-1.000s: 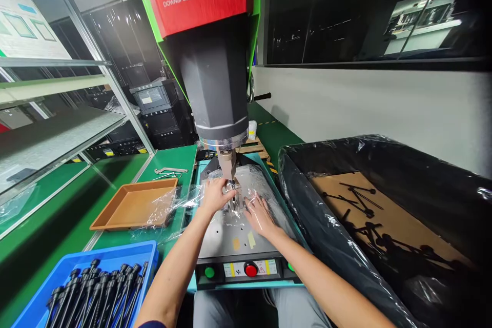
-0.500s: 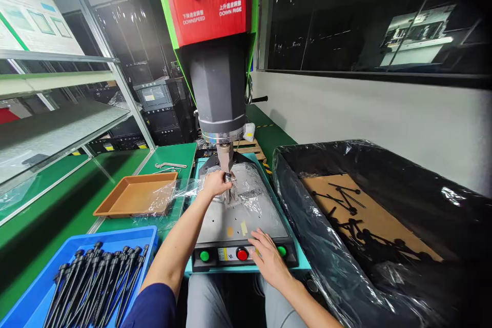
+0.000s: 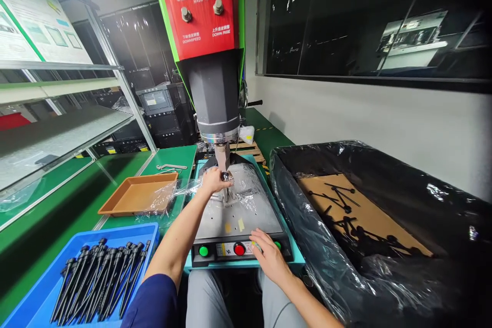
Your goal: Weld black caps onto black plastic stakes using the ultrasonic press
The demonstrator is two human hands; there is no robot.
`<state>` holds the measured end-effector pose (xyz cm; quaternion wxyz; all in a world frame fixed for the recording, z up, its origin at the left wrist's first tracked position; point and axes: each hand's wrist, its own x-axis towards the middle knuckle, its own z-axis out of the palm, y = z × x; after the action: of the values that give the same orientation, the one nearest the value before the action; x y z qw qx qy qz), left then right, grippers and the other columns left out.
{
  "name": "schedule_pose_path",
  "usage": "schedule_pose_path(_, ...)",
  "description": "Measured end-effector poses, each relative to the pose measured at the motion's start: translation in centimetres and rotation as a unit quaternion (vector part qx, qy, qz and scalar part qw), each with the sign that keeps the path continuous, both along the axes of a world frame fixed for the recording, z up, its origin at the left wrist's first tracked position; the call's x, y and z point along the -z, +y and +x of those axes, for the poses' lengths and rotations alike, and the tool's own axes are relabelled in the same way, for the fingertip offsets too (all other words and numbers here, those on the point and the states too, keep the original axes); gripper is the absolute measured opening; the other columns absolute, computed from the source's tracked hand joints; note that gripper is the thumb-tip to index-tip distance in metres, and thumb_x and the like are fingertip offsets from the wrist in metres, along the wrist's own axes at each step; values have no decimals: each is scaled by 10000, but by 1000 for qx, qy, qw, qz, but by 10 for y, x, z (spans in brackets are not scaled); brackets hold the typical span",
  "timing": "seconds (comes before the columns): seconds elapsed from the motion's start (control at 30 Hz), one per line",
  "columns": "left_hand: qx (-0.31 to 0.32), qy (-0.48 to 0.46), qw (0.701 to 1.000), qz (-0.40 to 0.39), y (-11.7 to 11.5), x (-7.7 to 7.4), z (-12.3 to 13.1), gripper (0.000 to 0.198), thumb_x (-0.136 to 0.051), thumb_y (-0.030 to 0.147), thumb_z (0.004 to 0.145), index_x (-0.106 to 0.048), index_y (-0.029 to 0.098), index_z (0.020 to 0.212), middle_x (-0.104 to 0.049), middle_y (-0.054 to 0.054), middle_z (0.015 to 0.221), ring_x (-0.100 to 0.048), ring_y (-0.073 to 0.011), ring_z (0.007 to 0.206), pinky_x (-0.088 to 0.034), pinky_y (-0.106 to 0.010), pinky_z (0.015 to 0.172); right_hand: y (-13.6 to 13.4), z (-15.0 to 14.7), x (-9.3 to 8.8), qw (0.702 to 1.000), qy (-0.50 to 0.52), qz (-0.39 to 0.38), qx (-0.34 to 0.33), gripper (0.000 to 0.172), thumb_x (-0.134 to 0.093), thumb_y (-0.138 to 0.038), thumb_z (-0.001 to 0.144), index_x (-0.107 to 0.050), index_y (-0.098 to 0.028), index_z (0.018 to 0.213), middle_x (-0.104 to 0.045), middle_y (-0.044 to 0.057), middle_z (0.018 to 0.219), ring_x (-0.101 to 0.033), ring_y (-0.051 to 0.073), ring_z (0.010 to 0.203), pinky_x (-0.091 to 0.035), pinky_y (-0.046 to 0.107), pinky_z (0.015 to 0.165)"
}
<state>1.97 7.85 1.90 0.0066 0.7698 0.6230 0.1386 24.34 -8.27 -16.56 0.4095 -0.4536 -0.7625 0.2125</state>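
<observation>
Left hand (image 3: 212,180) pinched on small shiny part (image 3: 227,177) at the fixture, directly under the welder horn (image 3: 222,156); tight gap overhead. Right hand (image 3: 269,259) flat, fingers loose, grasping nothing, on the control panel (image 3: 223,250) at the near edge, just right of the red button (image 3: 239,249). Bare base plate (image 3: 230,218) open between the 2 hands. Black-bagged box (image 3: 292,200) crowds the plate's right edge; holds cardboard (image 3: 369,215) with loose rods (image 3: 338,197) on it. Left: orange tray (image 3: 134,196), film over its right corner. Near left: blue bin (image 3: 126,231) packed with bundled rods (image 3: 96,279).
</observation>
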Motion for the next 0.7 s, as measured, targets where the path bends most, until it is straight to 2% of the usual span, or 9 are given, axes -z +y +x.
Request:
schedule_pose_path(0.07,-2,-11,1000,23,-9,-4,-6,592,-724,595,669,-650,169,1073,-592,-156,1260,-467,-358,1246,-384,-470,1007,-7,2,-2,1000,23,16,9,270,-477,-274,907,-699,-201,1041,-675,113,1134,-600,272,1130,-496,450,979)
schedule_pose_path(0.13,-6,-54,996,73,-29,-6,-15,590,-741,531,686,-627,177,1144,-570,-148,1319,-434,-351,1292,-355,-489,1051,-14,7,0,999,48,15,21,267,-474,-304,915,-694,-209,1032,-685,104,1083,-630,255,1052,-516,420,934)
schedule_pose_path(0.23,-20,-180,971,156,-82,10,-29,404,-662,420,795,-637,184,1123,-616,-125,1261,-521,-282,1221,-385,-439,1055,-21,19,12,992,97,-41,67,308,-469,-395,904,-676,-189,1001,-695,111,994,-660,248,929,-549,386,813)
schedule_pose_path(0.33,-71,-313,937,137,-148,55,-42,294,-528,407,886,-645,202,1062,-678,-81,1108,-617,-213,1048,-480,-355,939,-20,35,27,972,130,-122,156,402,-455,-495,861,-641,-163,988,-702,125,921,-671,252,815,-551,387,727)
schedule_pose_path(0.4,-141,-358,919,80,-187,96,-51,273,-517,423,880,-653,191,931,-691,-75,989,-643,-206,943,-508,-335,871,-16,45,33,959,128,-143,209,430,-450,-535,831,-614,-163,972,-697,124,879,-664,254,797,-538,399,744)
schedule_pose_path(0.47,-220,-366,904,30,-214,136,-60,264,-550,433,846,-646,194,906,-684,-73,969,-645,-219,918,-506,-359,875,-10,52,36,954,118,-149,232,444,-467,-565,804,-591,-170,963,-681,123,875,-649,253,801,-523,409,772)
schedule_pose_path(0.57,-309,-341,888,30,-229,181,-70,340,-612,428,795,-621,182,1028,-638,-113,1126,-602,-267,1066,-459,-414,956,-6,54,38,955,87,-138,247,507,-500,-624,775,-576,-165,976,-636,135,919,-612,244,784,-500,420,795)
schedule_pose_path(0.63,-333,-345,877,40,-226,196,-75,458,-655,429,763,-582,162,1128,-599,-146,1215,-551,-293,1171,-415,-433,1008,-6,53,40,955,55,-116,268,561,-491,-661,781,-572,-155,1008,-600,146,965,-586,234,766,-486,421,799)
schedule_pose_path(0.7,-320,-377,869,23,-220,201,-78,529,-679,426,747,-555,150,1182,-595,-158,1233,-544,-295,1192,-400,-428,1022,-7,52,43,951,26,-95,295,610,-474,-687,791,-558,-146,1060,-579,149,981,-573,250,807,-470,423,813)
